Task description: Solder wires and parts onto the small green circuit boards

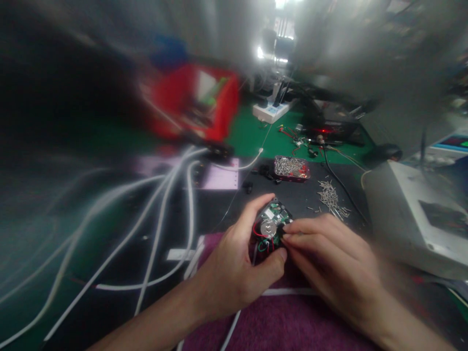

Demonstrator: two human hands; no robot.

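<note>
My left hand [243,263] is closed around a small dark-edged electronic device [277,213] whose green circuit board faces up. A round silver part [268,228] sits on the board, with thin red and green wires looping beside it. My right hand [329,256] pinches at the board's right side, where a small black part [281,230] shows at the fingertips; the fingers hide most of it. Both hands are above a purple towel [256,324].
Several white cables [146,243] spread over the left side. A tin of screws [292,168] and loose screws [331,197] lie beyond my hands. Farther back are a red bin [234,97] and a power strip [270,112]. A pale metal box [413,209] stands at right.
</note>
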